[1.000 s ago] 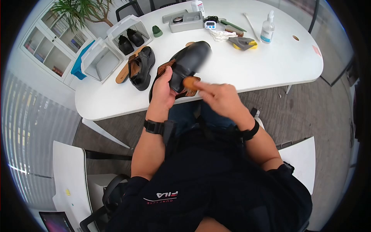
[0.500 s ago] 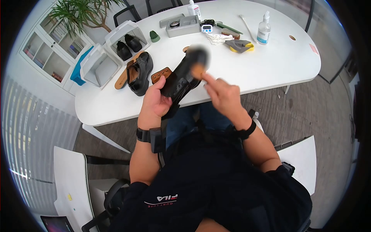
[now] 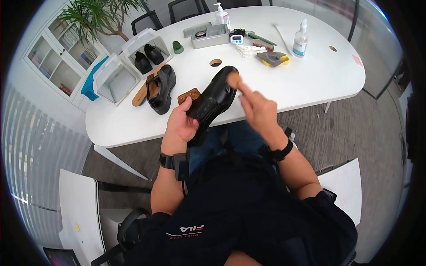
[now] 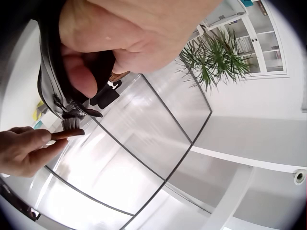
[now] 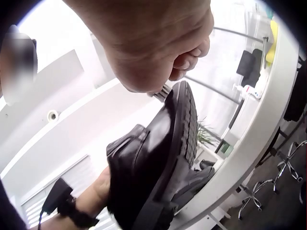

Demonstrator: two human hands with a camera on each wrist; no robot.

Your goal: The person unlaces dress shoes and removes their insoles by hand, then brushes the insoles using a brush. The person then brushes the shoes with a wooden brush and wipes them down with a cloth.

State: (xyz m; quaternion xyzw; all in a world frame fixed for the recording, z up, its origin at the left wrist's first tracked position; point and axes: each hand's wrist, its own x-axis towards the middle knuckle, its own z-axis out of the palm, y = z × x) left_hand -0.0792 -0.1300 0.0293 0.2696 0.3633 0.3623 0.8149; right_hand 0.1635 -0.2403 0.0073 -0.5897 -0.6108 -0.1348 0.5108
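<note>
The left hand (image 4: 129, 38) looms across the top, gripping a black leather shoe (image 4: 47, 81). At lower left, the right hand (image 4: 21, 149) pinches a small brown brush (image 4: 69, 133), bristles upward against the shoe. Behind stand a framed glass partition (image 4: 115, 155), a spiky-leaved green plant (image 4: 218, 57) and a white glass-doored bookcase (image 4: 284, 50).
</note>
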